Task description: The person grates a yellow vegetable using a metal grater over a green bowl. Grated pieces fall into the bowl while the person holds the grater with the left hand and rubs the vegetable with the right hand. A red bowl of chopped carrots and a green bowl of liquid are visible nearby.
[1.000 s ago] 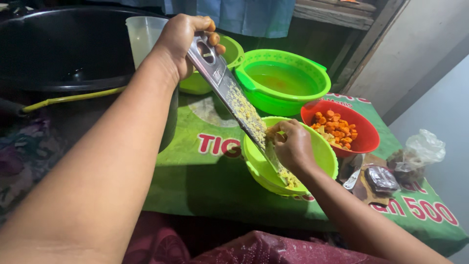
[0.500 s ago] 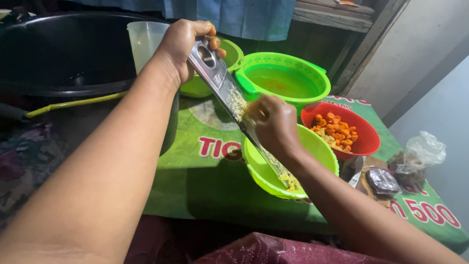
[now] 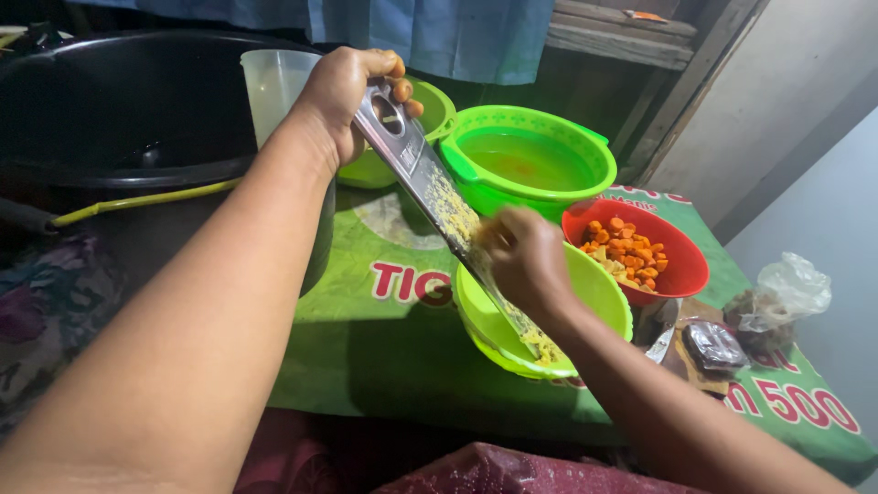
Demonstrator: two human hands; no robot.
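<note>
The metal grater [image 3: 430,187], smeared with yellow shreds, slants into the lime bowl [image 3: 599,297]; left hand [image 3: 352,96] grips its handle, right hand [image 3: 521,256] presses something hidden against it.

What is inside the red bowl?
The red bowl holds orange and pale yellow chunks. The right hand and the lime bowl's rim cover its near left edge, hiding anything there.

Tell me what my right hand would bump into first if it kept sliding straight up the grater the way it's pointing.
Most likely your left hand, which grips the top of the metal grater. The right hand sits midway along the slanted blade over the lime green bowl, with only shred-covered blade between them, as far as this view shows.
</note>
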